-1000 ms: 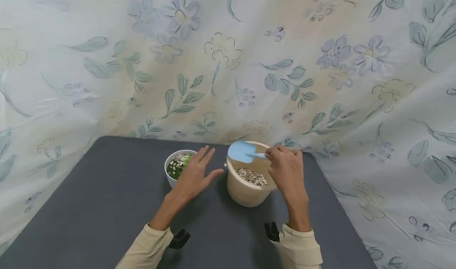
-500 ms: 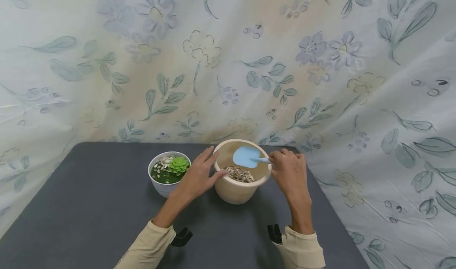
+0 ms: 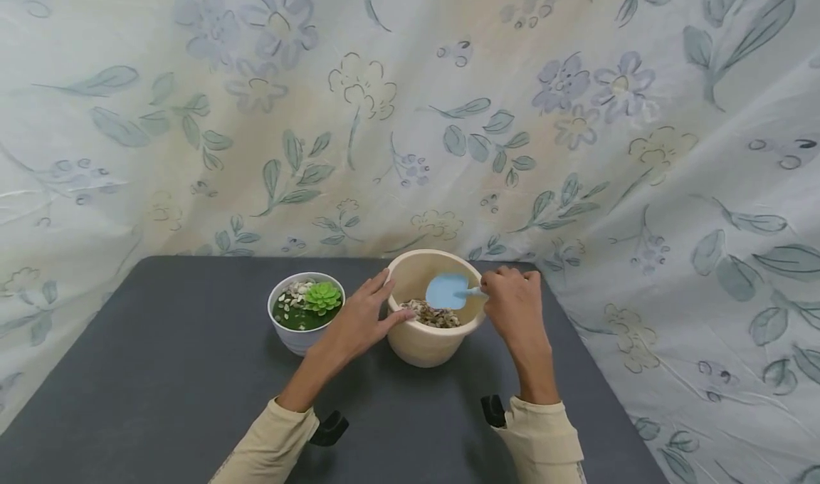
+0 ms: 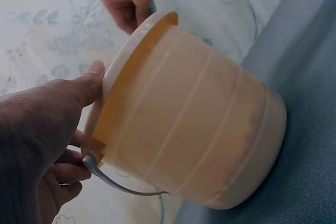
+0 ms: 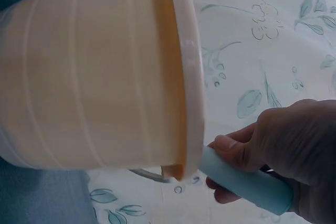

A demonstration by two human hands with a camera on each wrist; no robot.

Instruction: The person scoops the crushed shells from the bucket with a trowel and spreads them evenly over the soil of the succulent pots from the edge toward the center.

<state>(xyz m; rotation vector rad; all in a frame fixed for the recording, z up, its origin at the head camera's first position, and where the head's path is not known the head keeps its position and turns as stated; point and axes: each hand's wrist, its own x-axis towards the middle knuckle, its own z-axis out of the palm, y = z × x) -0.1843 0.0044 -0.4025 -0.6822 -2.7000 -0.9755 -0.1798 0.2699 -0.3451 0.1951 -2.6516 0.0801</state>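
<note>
1. A cream plastic bucket with a rounded rim (image 3: 423,346) is set upright on a dark grey table (image 3: 192,370); a layer of mottled pebbles (image 3: 435,318) is seen inside it.

2. The bucket's rim is grasped at its left side by the left hand (image 3: 359,320): the thumb is laid on the near edge, and the other fingers are bent beside the thin grey bail handle (image 4: 131,188).

3. A light blue plastic scoop (image 3: 446,291) is gripped by its stubby handle in the right hand (image 3: 517,302). Its blade is held within the bucket, over the pebbles; whether they are touched cannot be told.

4. To the left, well apart from the scoop, a white round pot (image 3: 297,340) is placed, in which a bright green succulent (image 3: 323,297), pale stones and a green surface are contained.

5. Pebbles could be flicked over the rim if the blade were lifted sharply or tilted.

6. The bucket could be slid or tipped if its wall were pushed by the scoop while the left hand's hold was slackened.

7. The pot could be knocked by the left forearm, since it is passed closely, if that arm were swung outward.
</note>
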